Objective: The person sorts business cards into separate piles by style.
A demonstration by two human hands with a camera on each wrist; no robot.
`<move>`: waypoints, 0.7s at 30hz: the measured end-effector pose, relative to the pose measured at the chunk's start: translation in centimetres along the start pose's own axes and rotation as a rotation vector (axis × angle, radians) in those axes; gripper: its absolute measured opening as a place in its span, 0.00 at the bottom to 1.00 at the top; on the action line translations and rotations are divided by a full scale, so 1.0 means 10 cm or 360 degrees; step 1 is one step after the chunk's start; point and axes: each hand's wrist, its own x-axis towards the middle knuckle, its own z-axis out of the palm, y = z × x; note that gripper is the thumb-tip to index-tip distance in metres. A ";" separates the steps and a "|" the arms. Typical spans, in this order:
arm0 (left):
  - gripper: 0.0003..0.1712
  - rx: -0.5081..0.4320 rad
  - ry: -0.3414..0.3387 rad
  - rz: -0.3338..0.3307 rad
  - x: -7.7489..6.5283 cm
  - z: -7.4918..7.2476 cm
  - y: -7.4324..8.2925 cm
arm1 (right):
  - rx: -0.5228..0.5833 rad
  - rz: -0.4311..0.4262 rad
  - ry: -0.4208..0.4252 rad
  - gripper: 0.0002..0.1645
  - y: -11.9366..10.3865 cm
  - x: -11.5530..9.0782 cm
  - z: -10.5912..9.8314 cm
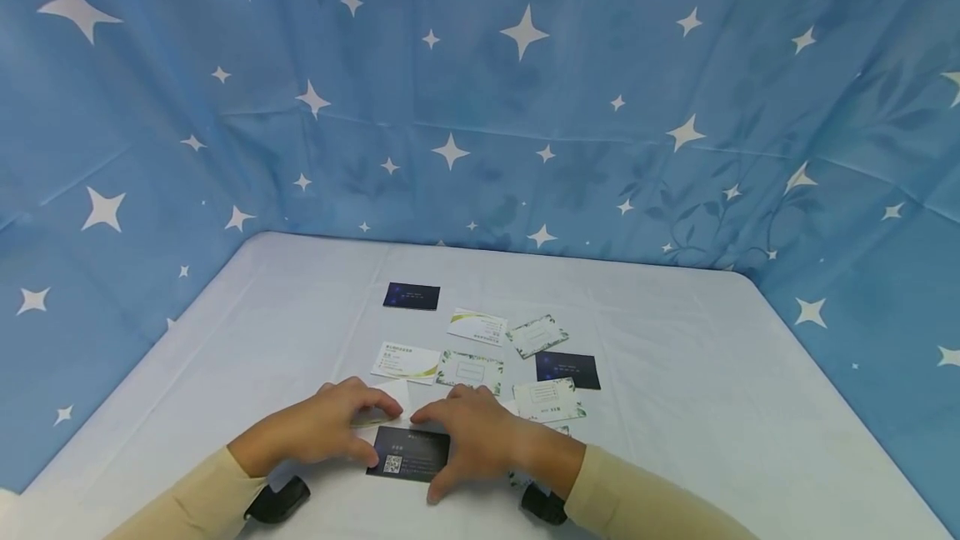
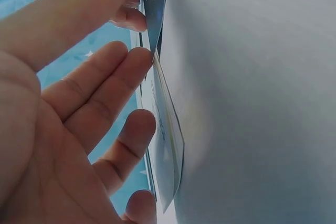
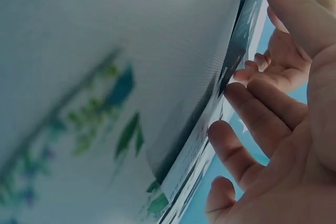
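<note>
A dark business card [image 1: 411, 453] with a QR code lies between my two hands near the table's front. At its left edge is the thumb of my left hand [image 1: 330, 425], while that hand's loosely bent fingers reach past the top left corner over a white card [image 1: 397, 394]. My right hand [image 1: 483, 433] arches over the right end, its forefinger near the top edge and its thumb below the bottom right corner. In the left wrist view the dark card [image 2: 154, 9] shows nearly edge-on beside the fingertips. Leaf-patterned card corners [image 3: 126, 108] show beside the right hand.
Beyond the hands lie white cards with a gold curve [image 1: 405, 361], leaf-bordered cards [image 1: 471, 372] and dark blue cards [image 1: 567, 369], some overlapping. One dark blue card [image 1: 412, 296] lies farthest back. A starry blue curtain [image 1: 480, 107] hangs behind the white table [image 1: 712, 407].
</note>
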 end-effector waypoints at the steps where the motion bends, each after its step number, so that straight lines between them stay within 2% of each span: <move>1: 0.31 -0.0001 0.0000 0.0000 0.00 0.00 0.00 | -0.0014 -0.0006 0.0001 0.48 0.00 0.00 0.01; 6: 0.32 0.0001 -0.0007 -0.0016 -0.01 0.01 -0.01 | -0.0079 -0.0021 0.0023 0.45 0.01 0.01 0.03; 12: 0.31 -0.0015 -0.0010 -0.0033 -0.01 0.01 0.00 | -0.0069 -0.0025 0.0062 0.38 0.02 0.02 0.04; 18: 0.32 0.0000 -0.0005 -0.0002 -0.02 0.01 0.01 | -0.0083 -0.0072 0.0106 0.32 0.05 0.02 0.05; 21: 0.32 0.0022 0.0004 0.0021 -0.03 0.02 0.01 | -0.0017 -0.0058 0.0126 0.30 0.06 0.02 0.05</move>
